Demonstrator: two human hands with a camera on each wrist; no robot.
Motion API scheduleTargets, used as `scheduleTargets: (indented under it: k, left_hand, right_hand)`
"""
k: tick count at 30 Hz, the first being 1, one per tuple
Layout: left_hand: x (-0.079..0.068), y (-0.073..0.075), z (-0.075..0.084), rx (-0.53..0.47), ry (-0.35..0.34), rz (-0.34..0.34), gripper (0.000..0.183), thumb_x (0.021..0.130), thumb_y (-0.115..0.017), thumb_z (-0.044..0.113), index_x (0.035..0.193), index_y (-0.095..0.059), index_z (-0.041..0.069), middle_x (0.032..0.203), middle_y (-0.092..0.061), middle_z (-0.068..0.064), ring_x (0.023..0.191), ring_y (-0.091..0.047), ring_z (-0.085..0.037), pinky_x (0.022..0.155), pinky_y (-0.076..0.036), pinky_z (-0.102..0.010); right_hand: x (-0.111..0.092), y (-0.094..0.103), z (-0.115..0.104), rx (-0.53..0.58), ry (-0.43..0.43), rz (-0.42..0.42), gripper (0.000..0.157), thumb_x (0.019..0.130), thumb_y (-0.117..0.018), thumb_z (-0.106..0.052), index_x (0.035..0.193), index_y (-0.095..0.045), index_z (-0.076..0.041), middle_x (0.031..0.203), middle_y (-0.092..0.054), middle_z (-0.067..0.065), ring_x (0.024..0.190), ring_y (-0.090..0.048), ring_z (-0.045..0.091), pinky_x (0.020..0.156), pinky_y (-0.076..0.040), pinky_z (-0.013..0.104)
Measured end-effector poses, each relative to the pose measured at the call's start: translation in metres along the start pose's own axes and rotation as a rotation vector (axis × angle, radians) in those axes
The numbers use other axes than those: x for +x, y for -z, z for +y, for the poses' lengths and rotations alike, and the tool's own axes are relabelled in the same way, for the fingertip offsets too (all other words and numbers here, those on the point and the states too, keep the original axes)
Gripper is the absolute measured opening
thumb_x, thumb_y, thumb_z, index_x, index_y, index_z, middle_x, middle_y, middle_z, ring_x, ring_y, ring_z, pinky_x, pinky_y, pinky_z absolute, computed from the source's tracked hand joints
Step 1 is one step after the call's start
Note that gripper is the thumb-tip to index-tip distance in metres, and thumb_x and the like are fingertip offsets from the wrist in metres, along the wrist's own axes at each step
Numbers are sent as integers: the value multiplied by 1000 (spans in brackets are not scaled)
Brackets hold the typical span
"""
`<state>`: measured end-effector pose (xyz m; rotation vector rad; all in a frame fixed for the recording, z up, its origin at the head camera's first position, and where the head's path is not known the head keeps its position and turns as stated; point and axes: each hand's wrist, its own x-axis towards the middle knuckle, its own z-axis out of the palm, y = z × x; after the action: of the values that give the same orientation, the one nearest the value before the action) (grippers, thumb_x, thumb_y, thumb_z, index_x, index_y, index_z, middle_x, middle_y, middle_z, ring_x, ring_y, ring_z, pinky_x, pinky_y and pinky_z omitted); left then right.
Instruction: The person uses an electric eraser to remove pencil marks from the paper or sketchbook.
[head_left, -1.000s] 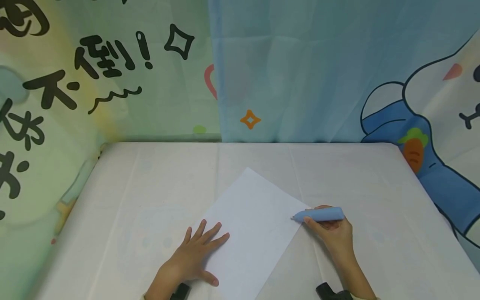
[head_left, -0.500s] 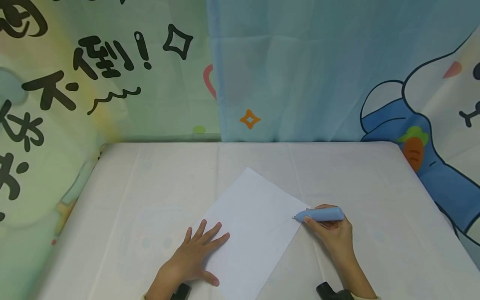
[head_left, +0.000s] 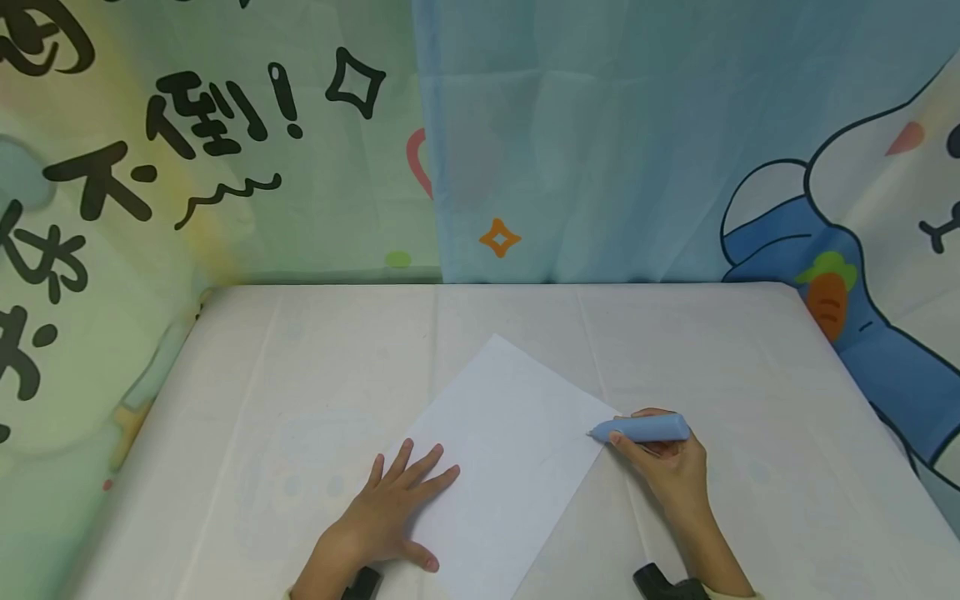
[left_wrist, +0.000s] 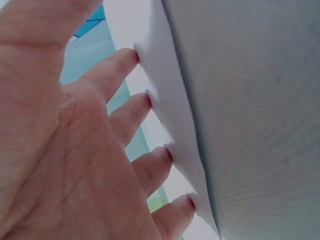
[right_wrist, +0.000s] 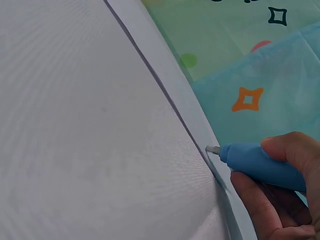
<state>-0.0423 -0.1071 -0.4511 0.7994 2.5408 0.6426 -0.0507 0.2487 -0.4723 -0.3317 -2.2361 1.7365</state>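
Showing at the near edge, a black device [head_left: 362,585] sits by each wrist. The left hand [head_left: 386,512] is spread wide, fingers straight and gripping nothing, its fingertips resting on the left side of the paper [head_left: 502,475], just where it was a second ago. The paper lies cornerwise on the tabletop [head_left: 757,375], one corner pointing away, unmoved. The right hand [head_left: 671,471] pinches the pen [head_left: 648,428] between thumb and curled fingers, close to the paper's right corner. The pen points left, and its tip has shifted slightly right, towards that corner, over the last second; whether it touches the paper is hard to tell. Behind the tabletop hangs a green and blue backdrop [head_left: 600,150] with black lettering [head_left: 90,164], an orange star [head_left: 489,239] and a cartoon animal [head_left: 870,183].
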Motion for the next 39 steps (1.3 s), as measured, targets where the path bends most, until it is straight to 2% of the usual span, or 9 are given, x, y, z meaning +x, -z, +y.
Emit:
scheduleTargets:
  k: [11, 39]
  left_hand:
    - [0, 1, -1, 4, -2, -1, 105, 62, -86, 44, 152, -36, 22, 162, -23, -8, 148, -8, -43, 114, -10, -67]
    - [0, 0, -1, 14, -1, -1, 105, 62, -86, 44, 152, -36, 22, 162, -23, -7, 148, -8, -42, 114, -11, -67]
  right_hand:
    - [0, 0, 1, -52, 7, -13, 41, 76, -77, 9, 111, -56, 9, 92, -62, -15, 83, -65, -4, 75, -51, 8]
    - [-1, 1, 0, -66, 23, -46, 41, 77, -78, 7, 112, -56, 10, 92, -62, -17, 84, -64, -5, 75, -51, 8]
